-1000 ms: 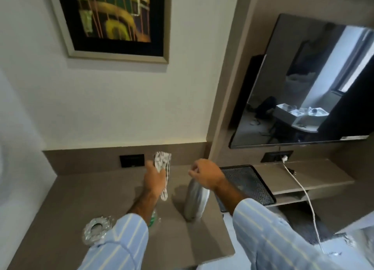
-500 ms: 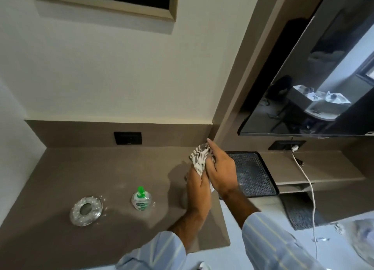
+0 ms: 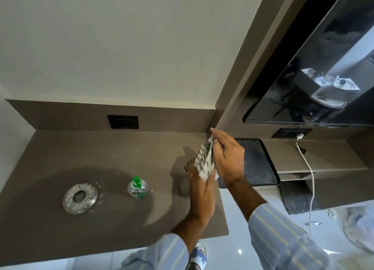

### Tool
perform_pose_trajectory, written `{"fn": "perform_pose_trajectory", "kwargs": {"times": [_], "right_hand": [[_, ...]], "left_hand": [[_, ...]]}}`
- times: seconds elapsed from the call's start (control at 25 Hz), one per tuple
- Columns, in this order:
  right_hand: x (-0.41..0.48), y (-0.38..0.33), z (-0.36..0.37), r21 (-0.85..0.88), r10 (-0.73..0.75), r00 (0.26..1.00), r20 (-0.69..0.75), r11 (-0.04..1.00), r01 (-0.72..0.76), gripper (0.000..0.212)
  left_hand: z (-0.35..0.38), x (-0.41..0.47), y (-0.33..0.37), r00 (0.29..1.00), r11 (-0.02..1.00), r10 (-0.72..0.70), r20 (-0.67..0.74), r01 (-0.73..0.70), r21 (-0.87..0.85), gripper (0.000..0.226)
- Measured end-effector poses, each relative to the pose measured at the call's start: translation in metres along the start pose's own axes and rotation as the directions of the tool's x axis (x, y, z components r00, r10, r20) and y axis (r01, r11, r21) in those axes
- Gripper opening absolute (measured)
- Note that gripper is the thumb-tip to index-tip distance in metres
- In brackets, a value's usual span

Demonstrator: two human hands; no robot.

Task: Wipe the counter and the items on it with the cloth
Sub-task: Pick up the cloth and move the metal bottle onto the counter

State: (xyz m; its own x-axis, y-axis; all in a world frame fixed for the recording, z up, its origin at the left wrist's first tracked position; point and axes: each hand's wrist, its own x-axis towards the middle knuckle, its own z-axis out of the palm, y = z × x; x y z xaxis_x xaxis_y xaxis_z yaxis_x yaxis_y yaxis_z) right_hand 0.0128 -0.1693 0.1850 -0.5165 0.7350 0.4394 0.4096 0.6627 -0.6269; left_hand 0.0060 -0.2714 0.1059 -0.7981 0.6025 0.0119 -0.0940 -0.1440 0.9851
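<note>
A brown counter [image 3: 81, 158] runs along the wall. Over its right end my left hand [image 3: 200, 195] presses a patterned white-and-grey cloth [image 3: 203, 161] against a grey metal bottle [image 3: 183, 186]. Only the bottle's lower end shows beside my left wrist. My right hand [image 3: 228, 158] closes over the bottle's hidden upper part, touching the cloth, with the index finger stretched out. A clear sanitiser bottle with a green cap [image 3: 137, 187] and a round glass ashtray [image 3: 80, 198] stand on the counter to the left, apart from both hands.
A black patterned tray [image 3: 257, 162] lies on the lower shelf just right of my hands. A television [image 3: 323, 67] hangs above it, and a white cable [image 3: 309, 168] drops from a socket. A black wall socket [image 3: 123, 121] sits behind the counter.
My left hand brought the cloth from the left over to the bottle held by my right hand. Both hands now meet around it. The view has tilted downward.
</note>
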Motion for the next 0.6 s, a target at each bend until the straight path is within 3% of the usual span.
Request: {"fn": "perform_pose_trajectory", "kwargs": {"times": [0.08,0.2,0.24,0.4,0.52,0.6], "right_hand": [[0.002,0.001,-0.002,-0.003,0.011,1.000,-0.014,1.000,-0.011,0.039],[0.001,-0.002,0.000,-0.015,-0.001,1.000,-0.009,1.000,0.000,0.036],[0.001,-0.004,0.002,-0.019,-0.005,1.000,-0.009,1.000,0.005,0.036],[0.004,-0.005,0.005,-0.016,-0.020,1.000,-0.012,1.000,0.020,0.035],[0.003,-0.004,0.004,-0.011,-0.013,0.999,-0.041,1.000,0.013,0.035],[0.001,-0.010,0.011,-0.021,-0.037,0.999,-0.026,0.999,0.037,0.034]], "left_hand": [[-0.018,-0.010,-0.023,0.997,0.999,0.021,-0.069,-0.019,0.028,0.038],[-0.017,0.024,-0.011,0.975,0.989,-0.141,-0.170,0.133,-0.058,0.032],[-0.009,0.031,-0.002,0.982,0.993,-0.112,-0.152,0.104,-0.059,0.029],[0.002,-0.002,-0.011,1.000,0.992,-0.014,0.011,0.016,-0.124,0.056],[-0.026,0.000,-0.041,0.992,0.984,-0.114,-0.060,0.104,-0.148,0.035],[-0.027,0.021,-0.024,0.976,0.973,-0.173,-0.133,0.149,-0.177,0.038]]}}
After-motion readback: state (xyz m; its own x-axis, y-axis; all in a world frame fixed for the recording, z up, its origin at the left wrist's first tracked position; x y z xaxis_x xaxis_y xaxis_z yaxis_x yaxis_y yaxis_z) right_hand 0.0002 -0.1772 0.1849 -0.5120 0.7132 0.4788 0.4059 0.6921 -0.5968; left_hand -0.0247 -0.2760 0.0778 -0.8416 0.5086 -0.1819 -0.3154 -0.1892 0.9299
